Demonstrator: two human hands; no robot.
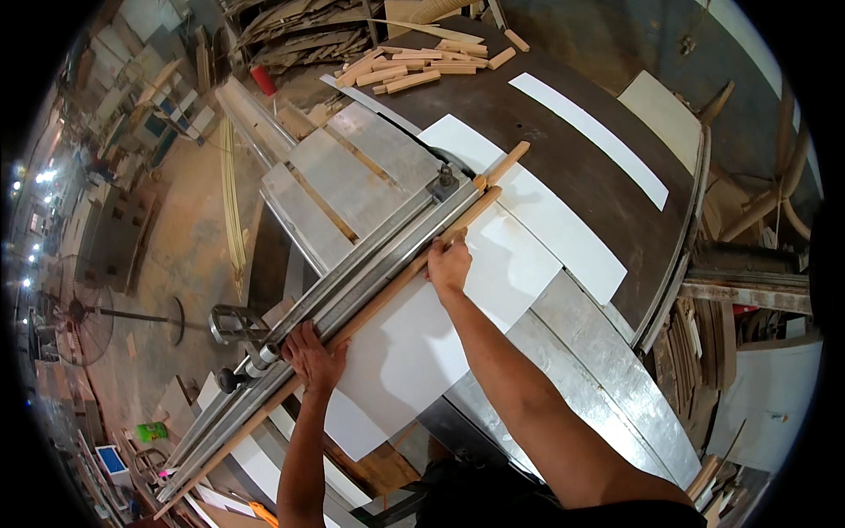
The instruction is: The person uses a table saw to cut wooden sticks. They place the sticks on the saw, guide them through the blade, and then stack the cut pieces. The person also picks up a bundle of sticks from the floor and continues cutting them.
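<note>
A long wooden strip [378, 304] lies diagonally along a metal fence [378, 251] on a sliding saw table. My right hand [449, 264] is closed around the strip near its far end. Lower down and to the left, my left hand [312, 359] curls over the strip and the fence edge, its thumb on the near side. Under the strip is a white panel [400, 378]. A short wooden piece [509, 162] sticks out past the strip's far end. Another white panel [563, 233] lies to the right. The saw blade is not visible.
Cut wooden blocks [427, 66] are piled at the back of the dark table [581, 163], near a narrow white strip [598, 141]. A clamp handle [231, 380] with a black knob juts out left of the fence. A standing fan [84, 317] is farther left. Stacked offcuts [700, 370] stand at right.
</note>
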